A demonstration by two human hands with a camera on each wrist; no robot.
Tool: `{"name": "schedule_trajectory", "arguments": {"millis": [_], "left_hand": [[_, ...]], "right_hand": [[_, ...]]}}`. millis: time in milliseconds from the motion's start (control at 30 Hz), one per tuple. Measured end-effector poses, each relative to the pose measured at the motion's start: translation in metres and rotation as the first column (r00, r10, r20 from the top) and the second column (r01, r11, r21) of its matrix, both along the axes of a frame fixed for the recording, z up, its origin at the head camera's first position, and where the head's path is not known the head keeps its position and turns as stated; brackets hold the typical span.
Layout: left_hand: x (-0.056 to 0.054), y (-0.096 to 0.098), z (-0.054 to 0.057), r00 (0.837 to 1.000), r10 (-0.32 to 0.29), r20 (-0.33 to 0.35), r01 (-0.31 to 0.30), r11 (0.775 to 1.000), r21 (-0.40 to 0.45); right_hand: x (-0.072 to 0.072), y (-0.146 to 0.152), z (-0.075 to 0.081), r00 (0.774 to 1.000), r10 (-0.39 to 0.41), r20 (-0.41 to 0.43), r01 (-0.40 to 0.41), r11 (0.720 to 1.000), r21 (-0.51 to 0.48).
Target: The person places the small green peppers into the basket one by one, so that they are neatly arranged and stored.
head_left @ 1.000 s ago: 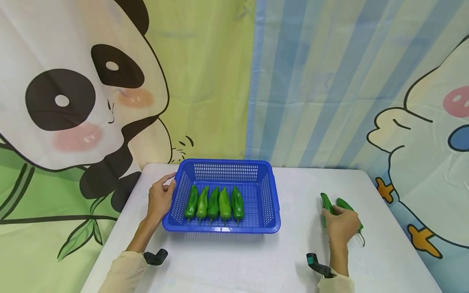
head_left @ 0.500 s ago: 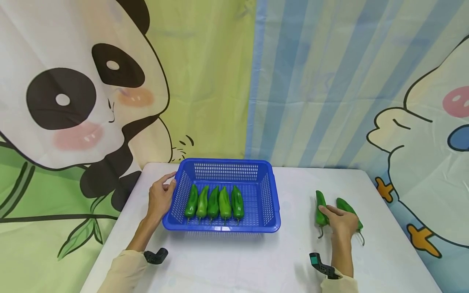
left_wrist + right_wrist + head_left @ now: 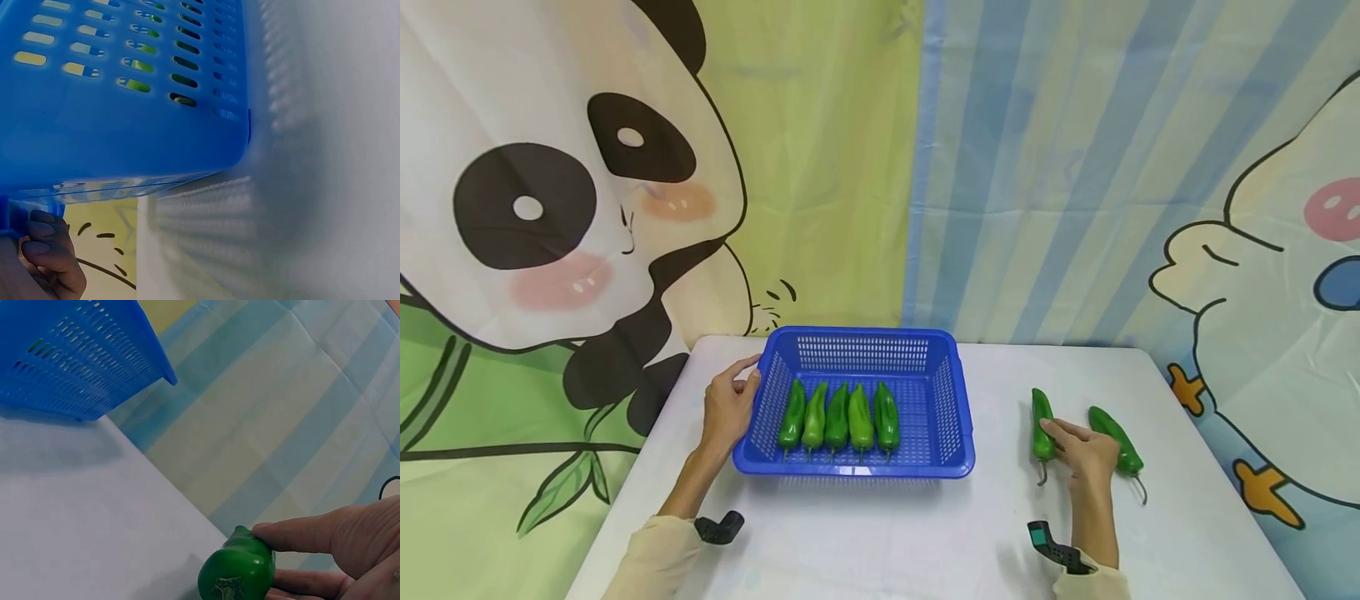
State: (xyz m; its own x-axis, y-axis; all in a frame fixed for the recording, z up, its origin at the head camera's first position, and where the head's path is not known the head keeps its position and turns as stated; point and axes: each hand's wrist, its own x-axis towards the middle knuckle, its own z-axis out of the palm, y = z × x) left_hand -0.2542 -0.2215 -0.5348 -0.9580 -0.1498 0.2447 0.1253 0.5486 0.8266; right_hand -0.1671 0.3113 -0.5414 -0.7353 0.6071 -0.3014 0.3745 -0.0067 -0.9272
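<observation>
My right hand (image 3: 1088, 454) pinches a green chili pepper (image 3: 1042, 429) between thumb and fingers at the right part of the table. In the right wrist view the stem end of this chili pepper (image 3: 236, 575) faces the camera, with the thumb over its top. A second chili pepper (image 3: 1118, 442) lies behind that hand, farther right. At the left, my left hand (image 3: 728, 408) grips the rim of a blue plastic basket (image 3: 853, 470); its fingers (image 3: 53, 247) curl at the rim in the left wrist view. Several green chili peppers (image 3: 837, 419) lie side by side inside, stems toward me.
A white table (image 3: 880, 542) bears everything. Behind it hangs a curtain (image 3: 1037, 167) with a panda and stripes. Each wrist wears a black camera mount, such as the left mount (image 3: 720, 527). White table surface lies between basket and right hand.
My right hand has moved left with the chili pepper, away from the second one, which shows more fully now. The left hand and the basket have stayed in place.
</observation>
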Motion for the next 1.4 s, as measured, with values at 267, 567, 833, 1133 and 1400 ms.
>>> {"name": "schedule_trajectory", "arguments": {"millis": [267, 567, 833, 1133, 1400], "left_hand": [[0.000, 0.000, 0.000, 1.000, -0.004, -0.002, 0.004, 1.000, -0.005], [-0.001, 0.001, 0.001, 1.000, -0.004, -0.001, 0.004, 1.000, 0.000], [-0.002, 0.002, 0.002, 1.000, -0.009, -0.006, 0.009, 1.000, 0.000], [-0.001, 0.002, 0.001, 1.000, -0.001, -0.004, 0.001, 1.000, 0.001], [0.002, 0.002, 0.002, 1.000, 0.007, -0.004, -0.007, 1.000, 0.001]], "right_hand": [[-0.002, -0.003, 0.003, 1.000, 0.009, 0.020, -0.009, 1.000, -0.020], [-0.002, -0.005, 0.007, 1.000, 0.025, 0.014, -0.024, 0.999, -0.029], [-0.004, -0.009, 0.013, 1.000, 0.015, 0.010, -0.015, 0.999, -0.028], [-0.003, -0.015, 0.022, 0.999, 0.037, -0.022, -0.037, 0.999, -0.035], [-0.001, -0.022, 0.035, 0.997, 0.060, -0.041, -0.062, 0.997, -0.037]]}}
